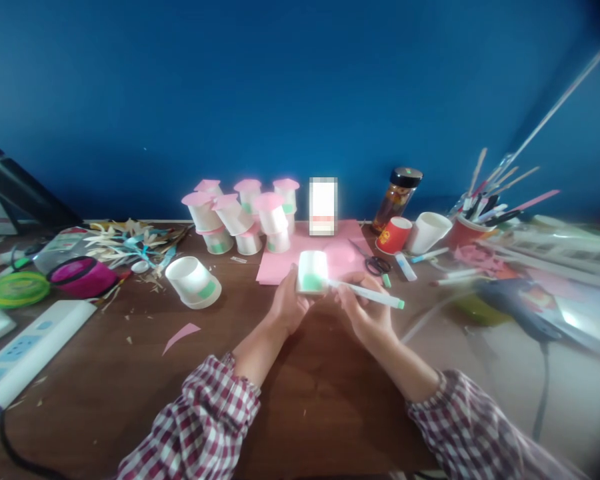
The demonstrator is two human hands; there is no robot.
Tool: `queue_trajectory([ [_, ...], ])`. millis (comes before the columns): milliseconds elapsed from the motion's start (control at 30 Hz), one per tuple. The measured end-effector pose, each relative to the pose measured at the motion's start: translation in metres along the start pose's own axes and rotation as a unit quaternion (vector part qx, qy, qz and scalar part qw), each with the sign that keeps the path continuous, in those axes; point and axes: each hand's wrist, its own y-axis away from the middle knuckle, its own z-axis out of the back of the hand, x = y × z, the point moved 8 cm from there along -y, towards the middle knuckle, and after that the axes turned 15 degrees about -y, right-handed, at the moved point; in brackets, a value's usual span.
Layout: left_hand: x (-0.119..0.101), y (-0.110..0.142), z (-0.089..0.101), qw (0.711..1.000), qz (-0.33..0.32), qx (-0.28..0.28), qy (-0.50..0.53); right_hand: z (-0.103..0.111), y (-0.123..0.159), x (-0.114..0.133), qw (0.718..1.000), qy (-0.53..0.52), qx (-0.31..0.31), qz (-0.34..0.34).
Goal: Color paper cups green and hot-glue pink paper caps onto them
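My left hand [286, 307] grips a small white paper cup [313, 271] with a green patch on its side, held above the brown table. My right hand [365, 310] holds a white marker with a green end [373, 295], its tip against the cup's green patch. Both hands are closed around what they hold. A pink paper sheet [280, 265] lies on the table just behind the cup. Checked red-and-white sleeves cover both forearms.
Stacked white cups with pink lids [243, 213] stand at the back. A lone white cup [194, 281] lies left. Scissors [375, 262], a red cup [394, 235], a jar [397, 197], a pen holder [467, 227], a power strip [27, 353] and paper scraps [130, 243] surround the hands.
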Motion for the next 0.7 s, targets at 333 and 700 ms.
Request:
queue_trajectory([
  [333,0.0008,0.0012,-0.0024,1.0,-0.009,0.024,0.004,-0.0034,-0.0017,0.0023,1.0,0.019,0.017,-0.001],
  [700,0.0037,0.0003,0.004,1.0,0.004,0.004,-0.007,-0.0056,-0.0022,-0.0012,0.999,-0.011,0.032,-0.009],
])
